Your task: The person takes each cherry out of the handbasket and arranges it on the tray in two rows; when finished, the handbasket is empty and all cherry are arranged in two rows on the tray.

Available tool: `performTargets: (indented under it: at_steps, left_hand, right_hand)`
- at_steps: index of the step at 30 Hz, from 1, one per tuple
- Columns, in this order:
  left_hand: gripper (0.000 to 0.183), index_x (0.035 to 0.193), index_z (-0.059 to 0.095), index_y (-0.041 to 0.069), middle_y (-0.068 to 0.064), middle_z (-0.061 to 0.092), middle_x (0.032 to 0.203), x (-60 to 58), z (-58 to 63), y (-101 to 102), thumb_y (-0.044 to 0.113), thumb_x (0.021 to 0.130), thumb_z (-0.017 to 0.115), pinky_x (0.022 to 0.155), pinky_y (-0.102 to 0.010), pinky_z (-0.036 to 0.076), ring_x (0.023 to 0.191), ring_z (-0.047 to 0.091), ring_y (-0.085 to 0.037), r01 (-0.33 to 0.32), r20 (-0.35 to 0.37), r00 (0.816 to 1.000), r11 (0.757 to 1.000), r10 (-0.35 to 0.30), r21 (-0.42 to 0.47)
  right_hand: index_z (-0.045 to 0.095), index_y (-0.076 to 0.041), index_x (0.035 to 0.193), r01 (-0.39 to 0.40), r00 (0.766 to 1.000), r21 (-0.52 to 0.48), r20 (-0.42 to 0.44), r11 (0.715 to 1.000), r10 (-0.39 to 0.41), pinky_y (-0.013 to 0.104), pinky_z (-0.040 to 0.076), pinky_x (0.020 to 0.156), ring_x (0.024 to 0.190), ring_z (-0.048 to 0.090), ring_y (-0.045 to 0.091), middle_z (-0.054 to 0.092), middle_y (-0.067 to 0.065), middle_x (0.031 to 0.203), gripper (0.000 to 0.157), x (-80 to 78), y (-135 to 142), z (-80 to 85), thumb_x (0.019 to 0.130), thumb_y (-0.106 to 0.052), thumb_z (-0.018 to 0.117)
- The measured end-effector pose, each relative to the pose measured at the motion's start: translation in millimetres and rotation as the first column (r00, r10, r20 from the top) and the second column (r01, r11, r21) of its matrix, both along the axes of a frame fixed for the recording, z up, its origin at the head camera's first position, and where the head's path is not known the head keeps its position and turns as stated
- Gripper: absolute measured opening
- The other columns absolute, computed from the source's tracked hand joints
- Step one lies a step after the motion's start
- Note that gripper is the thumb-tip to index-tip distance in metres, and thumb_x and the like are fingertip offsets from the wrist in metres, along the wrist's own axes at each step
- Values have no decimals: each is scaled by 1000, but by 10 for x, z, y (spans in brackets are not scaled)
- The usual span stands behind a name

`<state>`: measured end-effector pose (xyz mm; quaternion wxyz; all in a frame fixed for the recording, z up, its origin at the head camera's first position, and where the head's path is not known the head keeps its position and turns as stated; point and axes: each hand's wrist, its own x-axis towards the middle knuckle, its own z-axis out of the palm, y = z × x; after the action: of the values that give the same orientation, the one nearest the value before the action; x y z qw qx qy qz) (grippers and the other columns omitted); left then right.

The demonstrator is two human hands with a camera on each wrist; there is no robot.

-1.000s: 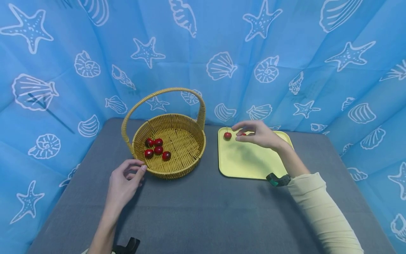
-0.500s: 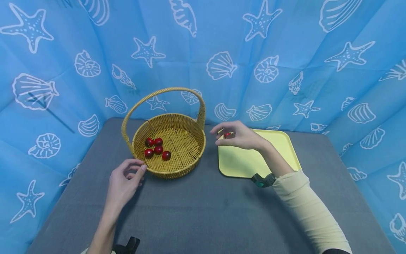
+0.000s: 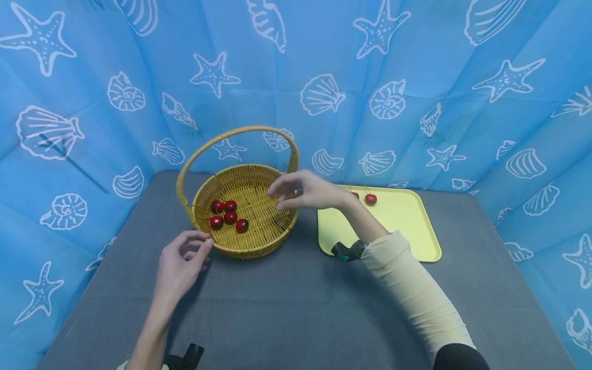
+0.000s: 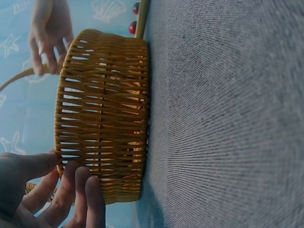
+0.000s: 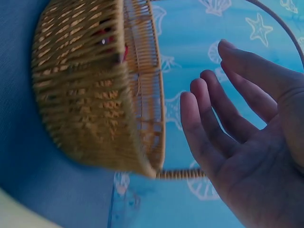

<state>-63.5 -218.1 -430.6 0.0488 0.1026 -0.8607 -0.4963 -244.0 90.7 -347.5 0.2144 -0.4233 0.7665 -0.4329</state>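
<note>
A wicker basket [image 3: 252,253] with a tall arched handle holds several dark red cherries [image 3: 230,217] on its left side. At the basket's near-left rim is my left hand [image 3: 180,267]; in the left wrist view its thumb and fingers pinch the rim. My right hand [image 3: 314,191] hovers above the basket's right edge, its fingers loosely bent. Nothing shows between those fingers in the right wrist view, where the palm [image 5: 266,161] is seen. On the yellow tray [image 3: 393,231] to the right, two cherries [image 3: 371,199] lie near the back edge, one partly behind the right wrist.
A grey cloth [image 3: 277,308] covers the table. Behind and at both sides hangs a blue curtain [image 3: 277,67] printed with white shells and starfish. The basket handle [image 3: 238,131] arches up close to the right hand.
My right hand has moved left from above the tray to above the basket's right edge, uncovering the tray's cherries. My left hand stays at the basket rim.
</note>
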Motion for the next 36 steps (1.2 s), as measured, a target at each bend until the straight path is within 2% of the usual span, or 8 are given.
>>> performTargets:
  at_steps: [8,14,17,23,28,30,34,36]
  left_hand:
    - [34,133,67,14,-18,78,121,-17,-8,0,36,107,70,68,-26,65,83,76,-17,-2,10,1000,1000,2,0]
    - [34,134,67,13,-18,77,120,-21,-14,-1,35,107,70,68,-25,65,82,76,-17,-1,3,1000,1000,1,0]
    - [34,134,67,13,-18,77,119,-18,-14,-1,34,107,71,68,-25,65,82,77,-17,-2,3,1000,1000,2,0]
    - [34,134,67,13,-18,77,120,-12,-5,-3,34,108,70,68,-25,64,83,76,-17,-2,7,1000,1000,2,0]
    - [34,134,67,12,-19,77,120,-4,-7,-9,34,108,70,68,-26,65,82,76,-15,10,-6,1000,1000,-10,12]
    - [33,133,67,11,-19,77,119,-5,-9,-7,33,108,70,68,-27,66,81,76,-15,12,-17,1000,1000,-12,19]
    - [32,131,68,11,-20,78,118,-8,-8,4,33,108,70,67,-28,66,81,76,-15,6,-35,999,1000,-6,22]
    - [32,131,68,11,-20,78,118,-7,-8,7,34,108,70,67,-28,66,80,76,-14,4,-35,999,1000,-4,16]
  right_hand:
    - [71,-1,132,-99,995,30,25,995,98,44,62,108,121,74,40,75,15,132,37,-107,-404,13,97,-5,80]
    - [71,-2,133,-116,993,76,18,990,115,37,60,111,128,70,35,76,14,132,39,-207,-613,-34,97,-10,81]
    - [71,-4,134,-105,993,94,57,990,100,37,62,107,127,71,30,75,14,133,38,-259,-697,-75,98,-11,80]
    - [70,-5,136,-65,985,117,165,991,45,51,65,104,119,73,25,70,22,139,38,-345,-842,-154,99,-13,79]
    - [70,-8,137,-8,972,129,234,992,-23,43,66,103,121,73,24,72,18,139,39,-397,-942,-224,100,-15,79]
    - [70,-9,137,12,965,134,257,991,-46,40,66,102,123,73,28,73,14,136,38,-411,-972,-248,100,-16,79]
    - [70,-6,138,26,952,118,299,993,-60,47,65,105,129,70,40,75,12,130,38,-435,-1018,-306,102,-15,77]
    - [69,-4,139,24,948,116,313,993,-59,50,63,108,131,68,42,74,12,128,38,-446,-1032,-347,103,-15,75]
